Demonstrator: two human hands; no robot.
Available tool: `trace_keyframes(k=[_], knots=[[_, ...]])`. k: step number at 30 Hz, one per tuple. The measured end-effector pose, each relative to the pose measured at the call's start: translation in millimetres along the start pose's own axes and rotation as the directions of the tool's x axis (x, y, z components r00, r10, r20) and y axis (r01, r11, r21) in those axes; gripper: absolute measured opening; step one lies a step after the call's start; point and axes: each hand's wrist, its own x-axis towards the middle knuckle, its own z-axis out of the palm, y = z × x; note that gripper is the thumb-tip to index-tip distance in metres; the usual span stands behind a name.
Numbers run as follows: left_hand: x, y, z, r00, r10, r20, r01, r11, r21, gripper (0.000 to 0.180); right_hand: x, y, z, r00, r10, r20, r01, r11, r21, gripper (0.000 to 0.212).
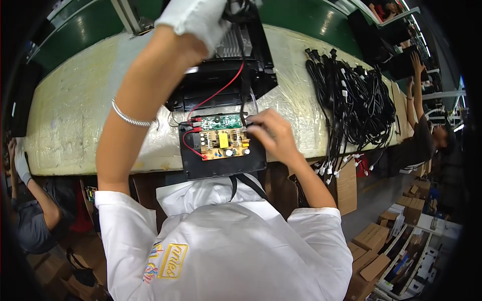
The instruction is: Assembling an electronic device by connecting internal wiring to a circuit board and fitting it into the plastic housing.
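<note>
A black housing (221, 80) with grey metal fins lies on the bench before me. At its near side sits a black panel (221, 169) carrying a green and tan circuit board (223, 143). Red wires (221, 91) run from the board up into the housing. My left hand (196, 20), in a white glove, is closed around a dark cable bundle at the housing's far end; its fingertips are partly cut off. From there a black cable (244, 75) hangs down to the board's right edge. There my bare right hand (271, 131) pinches the cable's lower end, whose tip is hidden.
A large heap of black power cords (351, 103) with white plugs covers the bench's right side. One co-worker (422, 135) stands at the far right, another (37, 210) at the left. Cardboard boxes (369, 238) and a rack of parts (404, 261) stand at lower right.
</note>
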Motion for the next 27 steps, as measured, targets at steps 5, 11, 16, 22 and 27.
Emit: trace_keyframes(k=[5, 11, 16, 22, 27], knots=[[-36.6, -13.7, -38.7, 0.756, 0.357, 0.549, -0.631, 0.175, 0.755, 0.029, 11.4, 30.5, -48.6, 0.975, 0.084, -0.208, -0.150, 0.935, -0.323, 0.012], [-115.2, -52.3, -46.3, 0.976, 0.086, 0.200, -0.216, 0.512, 0.831, 0.019, 13.7, 53.7, -42.4, 0.986, -0.037, 0.163, 0.148, 0.648, -0.748, 0.007], [-114.9, -79.8, -76.3, 0.909, -0.067, 0.411, -0.405, 0.092, 0.910, 0.010, 23.1, 39.4, -47.9, 0.977, -0.018, 0.212, 0.165, 0.692, -0.703, 0.006], [-87.6, -135.7, -104.4, 0.701, -0.444, 0.558, -0.681, -0.187, 0.708, 0.025, 24.1, 44.3, -36.8, 0.976, 0.021, 0.216, 0.155, 0.630, -0.761, 0.009], [-72.8, -141.0, -97.4, 0.727, -0.390, 0.565, -0.624, -0.031, 0.781, 0.020, 26.5, 32.2, -46.5, 0.974, -0.089, 0.209, 0.218, 0.621, -0.753, 0.009]])
